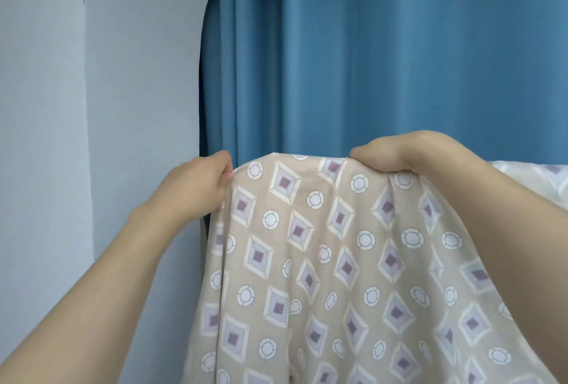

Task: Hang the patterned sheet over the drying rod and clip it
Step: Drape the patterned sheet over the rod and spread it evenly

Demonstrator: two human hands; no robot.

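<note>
— Head view, what's in hand?
— Draping, I judge. Left hand (196,190) pinches the patterned sheet (322,260) at its corner; right hand (396,156) grips the top fold further along. Hands apart, sheet hanging below them.
— Next?
— Level it, find clips; none visible, rod hidden.
— Room?
— Pale wall (92,76) left, blue curtain (384,45) behind
</note>
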